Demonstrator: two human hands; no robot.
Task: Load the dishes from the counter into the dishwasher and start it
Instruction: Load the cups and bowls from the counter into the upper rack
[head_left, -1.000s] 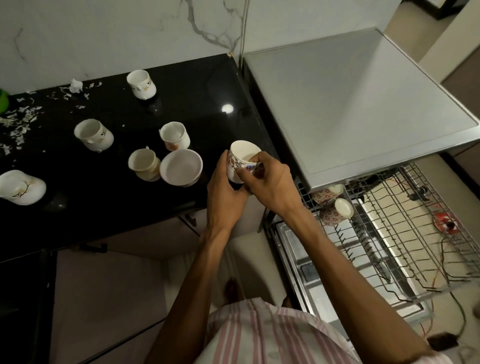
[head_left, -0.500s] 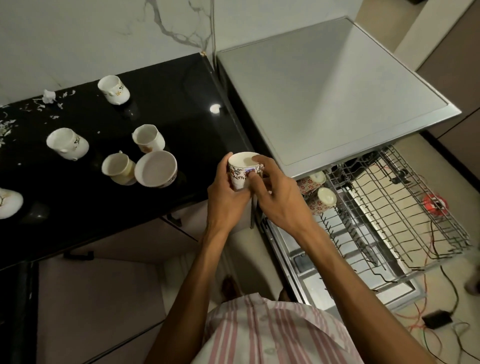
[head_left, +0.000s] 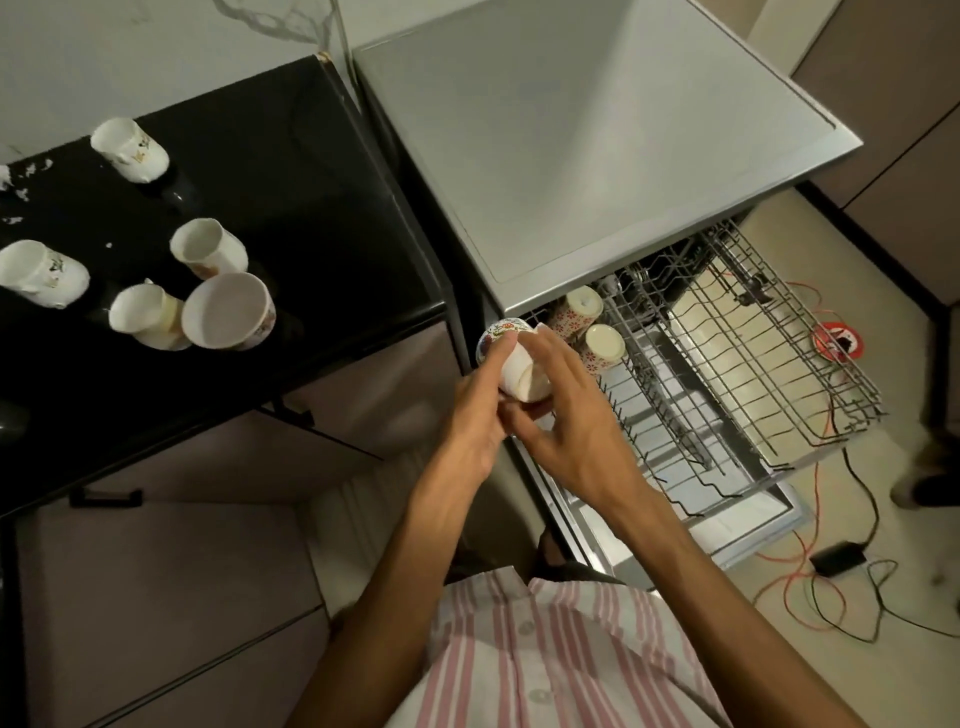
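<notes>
A: Nearest us, our striped shirt (head_left: 545, 654), and both forearms reaching out to one patterned cup (head_left: 511, 358).

B: How do the fingers sit on it?

A: Our left hand (head_left: 475, 415) lays its forefinger straight along the cup's side, the thumb below; our right hand (head_left: 566, 415) curls fingers and thumb round the cup's base. The cup is tipped, its rim turned away from us, held in the air at the near left corner of the upper rack (head_left: 753, 364).

B: And beyond the fingertips?

A: Just past our right fingers, two flowered cups (head_left: 589, 332) lie in that rack, apart from our hold. Left of our left fingers, on the black counter (head_left: 322, 218), stand a wide bowl (head_left: 228, 312) and four white cups (head_left: 208, 249). Farther, the dishwasher (head_left: 597, 130) shows its grey top.
</notes>
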